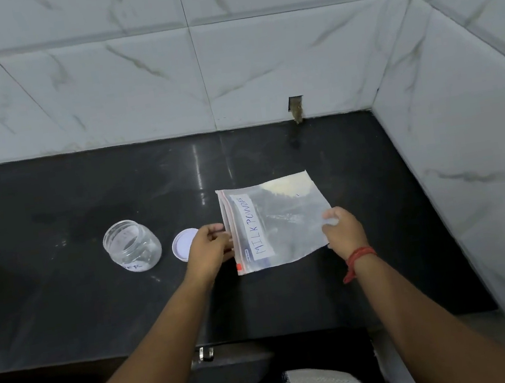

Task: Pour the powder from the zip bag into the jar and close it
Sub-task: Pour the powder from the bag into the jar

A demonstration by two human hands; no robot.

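Note:
A clear zip bag labelled "MILK POWDER" lies flat on the black counter, its zip edge turned to the left. My left hand pinches the zip edge. My right hand grips the bag's right edge near its lower corner. A little pale powder shows in the far corner of the bag. A clear jar stands open and upright to the left. Its white lid lies flat between the jar and my left hand, partly hidden by that hand.
Marble-tiled walls rise behind the counter and along its right side. A small dark hole sits in the back wall just above the counter. The counter's front edge runs below my forearms, with a metal latch under it.

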